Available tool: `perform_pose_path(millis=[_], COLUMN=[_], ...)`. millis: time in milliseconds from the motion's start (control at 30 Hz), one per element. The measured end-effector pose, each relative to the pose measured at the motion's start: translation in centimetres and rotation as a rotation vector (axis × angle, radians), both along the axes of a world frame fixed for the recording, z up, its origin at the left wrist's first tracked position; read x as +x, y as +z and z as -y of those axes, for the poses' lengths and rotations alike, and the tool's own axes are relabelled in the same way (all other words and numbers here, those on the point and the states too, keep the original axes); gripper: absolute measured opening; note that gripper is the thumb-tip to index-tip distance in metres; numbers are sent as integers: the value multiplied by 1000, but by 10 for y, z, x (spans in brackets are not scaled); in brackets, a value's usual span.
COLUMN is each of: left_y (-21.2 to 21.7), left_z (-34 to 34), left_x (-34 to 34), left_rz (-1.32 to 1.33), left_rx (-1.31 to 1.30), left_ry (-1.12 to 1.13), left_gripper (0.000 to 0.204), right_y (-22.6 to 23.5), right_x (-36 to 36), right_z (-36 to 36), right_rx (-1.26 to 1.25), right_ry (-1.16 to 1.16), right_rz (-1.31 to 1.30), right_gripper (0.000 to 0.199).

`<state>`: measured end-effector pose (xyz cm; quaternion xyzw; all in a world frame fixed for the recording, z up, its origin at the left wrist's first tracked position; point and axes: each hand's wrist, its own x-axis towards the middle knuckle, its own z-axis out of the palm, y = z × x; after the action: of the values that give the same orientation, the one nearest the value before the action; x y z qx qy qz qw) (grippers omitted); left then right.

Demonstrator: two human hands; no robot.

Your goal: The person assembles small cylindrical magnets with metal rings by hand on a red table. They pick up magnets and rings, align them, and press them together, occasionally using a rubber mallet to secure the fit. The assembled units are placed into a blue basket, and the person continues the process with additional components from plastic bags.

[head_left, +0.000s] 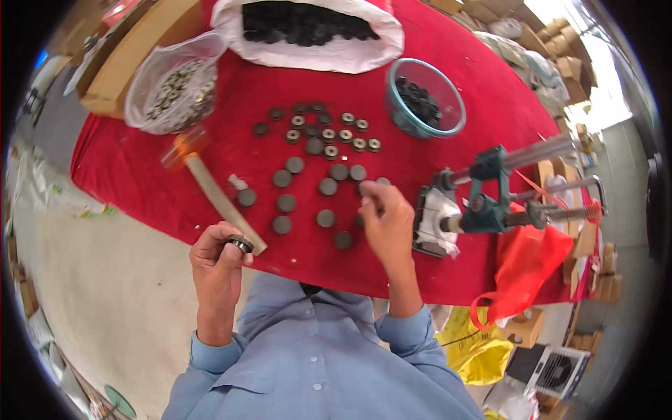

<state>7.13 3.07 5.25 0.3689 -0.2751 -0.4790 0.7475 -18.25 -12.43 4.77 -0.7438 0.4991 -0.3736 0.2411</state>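
My left hand [215, 257] is closed at the table's front edge, pinching a small round black part with a shiny metal rim [241, 243] between thumb and fingers. Over the right side of the scattered parts, my right hand [386, 217] has its fingers bent together. Its fingertips meet beside a dark disc that they partly cover, and what they pinch is hidden. Several flat dark discs [327, 186] lie loose around it. Farther back, several small metal ring-shaped parts [347, 136] sit among more dark discs. A mallet [215, 196] with an orange head lies near my left hand.
A green metal hand press [490, 199] stands right of my right hand. Behind are a blue tub [456, 112] of black parts, a white sack [392, 42] of black pieces and a clear bag [140, 105] of metal parts. A red bag [532, 255] hangs at the right edge.
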Motion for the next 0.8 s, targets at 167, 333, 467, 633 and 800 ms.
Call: perform_pose_path(millis=[167, 333, 467, 633, 800], left_y=[3, -1, -1, -1, 3], left_z=[25, 42, 50, 63, 76], left_x=[-25, -40, -49, -62, -80], left_rz=[-115, -206, -169, -20, 173], left_rx=[86, 240, 309, 351, 267], left_ry=[-147, -147, -158, -212, -244], left_gripper=[18, 24, 27, 27, 27], right_y=[2, -8, -24, -5, 11], right_x=[-51, -44, -48, -45, -32], right_z=[47, 47, 47, 33, -3], right_rx=[77, 148, 181, 400, 667], right_ry=[-229, -87, -96, 2, 349], right_rz=[-174, -445, -400, 130, 810], right_gripper=[30, 38, 45, 44, 44])
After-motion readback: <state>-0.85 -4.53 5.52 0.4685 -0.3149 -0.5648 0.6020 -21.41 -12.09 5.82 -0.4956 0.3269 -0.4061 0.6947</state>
